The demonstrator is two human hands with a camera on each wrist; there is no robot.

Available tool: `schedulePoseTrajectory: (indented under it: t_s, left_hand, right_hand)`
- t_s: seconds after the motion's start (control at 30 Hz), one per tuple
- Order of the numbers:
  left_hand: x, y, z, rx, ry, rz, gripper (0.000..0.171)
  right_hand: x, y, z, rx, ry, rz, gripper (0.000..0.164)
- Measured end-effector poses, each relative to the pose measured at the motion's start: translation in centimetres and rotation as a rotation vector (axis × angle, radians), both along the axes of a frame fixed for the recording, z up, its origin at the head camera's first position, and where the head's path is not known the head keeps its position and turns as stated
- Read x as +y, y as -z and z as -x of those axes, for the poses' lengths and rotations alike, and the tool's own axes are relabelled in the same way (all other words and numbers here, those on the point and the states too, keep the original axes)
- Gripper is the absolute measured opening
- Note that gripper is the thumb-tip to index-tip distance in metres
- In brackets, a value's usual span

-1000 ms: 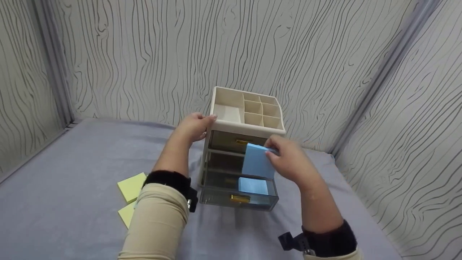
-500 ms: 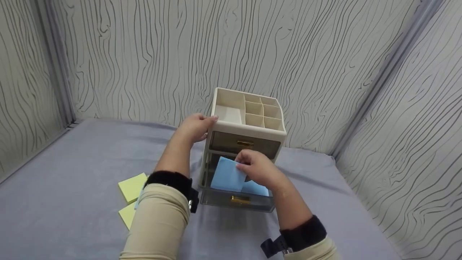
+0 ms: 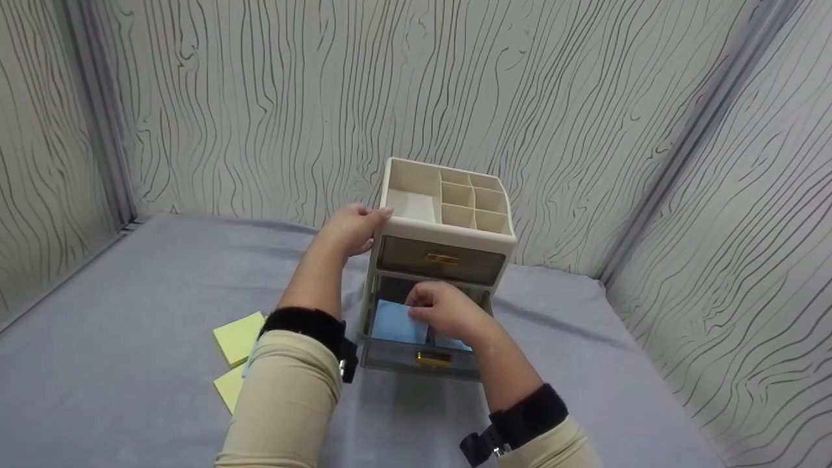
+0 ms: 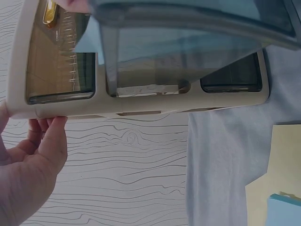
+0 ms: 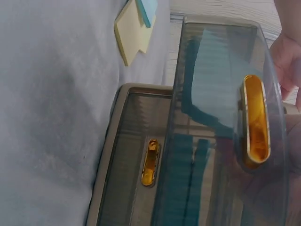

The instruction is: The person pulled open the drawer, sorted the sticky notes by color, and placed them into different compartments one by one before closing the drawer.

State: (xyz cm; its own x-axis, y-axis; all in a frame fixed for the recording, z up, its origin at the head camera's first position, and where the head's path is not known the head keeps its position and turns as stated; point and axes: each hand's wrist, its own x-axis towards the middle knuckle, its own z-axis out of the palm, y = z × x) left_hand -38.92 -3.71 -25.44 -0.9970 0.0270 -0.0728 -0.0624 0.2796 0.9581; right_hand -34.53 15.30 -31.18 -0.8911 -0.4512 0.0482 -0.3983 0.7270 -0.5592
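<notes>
A cream desktop drawer organizer [image 3: 448, 231] stands on the cloth, its smoky middle drawer [image 3: 396, 354] pulled out. My left hand [image 3: 351, 231] grips the organizer's upper left edge; the left wrist view shows its fingers [image 4: 51, 141] against the cream side. My right hand [image 3: 448, 312] pinches a blue sticky note pad [image 3: 396, 322] by its right edge, low inside the drawer's left part. Right of it, another blue pad [image 3: 452, 342] lies in the drawer, partly hidden by the right hand. Through the clear drawer front, the right wrist view shows the blue pad [image 5: 214, 70].
Yellow sticky note pads [image 3: 237, 338] lie on the cloth left of the organizer, partly behind the left forearm. A blue pad [image 4: 283, 210] rests on them. The top drawer [image 3: 442, 259] and bottom drawer [image 5: 136, 155] are closed. A patterned wall [image 3: 292, 97] stands behind.
My right hand has carried the blue sticky note pad left and down, from above the drawer's right side into its left part. The left hand keeps its grip on the organizer.
</notes>
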Motion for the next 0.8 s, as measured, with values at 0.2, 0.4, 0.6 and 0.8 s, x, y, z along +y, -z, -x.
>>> schedulePoseTrajectory:
  t_s: [0.2,0.4,0.6,0.8]
  left_hand:
    - [-0.1,-0.1,0.0,-0.012,0.001,-0.022,0.051]
    - [-0.1,0.0,-0.2,-0.005,-0.003,-0.018,0.050]
    - [-0.1,0.1,-0.2,-0.004,-0.007,-0.027,0.051]
    - [0.1,0.0,-0.2,-0.003,-0.011,-0.021,0.051]
  right_hand:
    - [-0.2,0.3,0.2,-0.023,0.022,-0.015,0.008]
    - [-0.5,0.9,0.3,0.025,0.047,-0.063,0.011]
    - [-1.1,1.6,0.4,0.136,0.008,-0.206,0.018]
    - [-1.0,1.9,0.5,0.106,-0.014,-0.251,0.022]
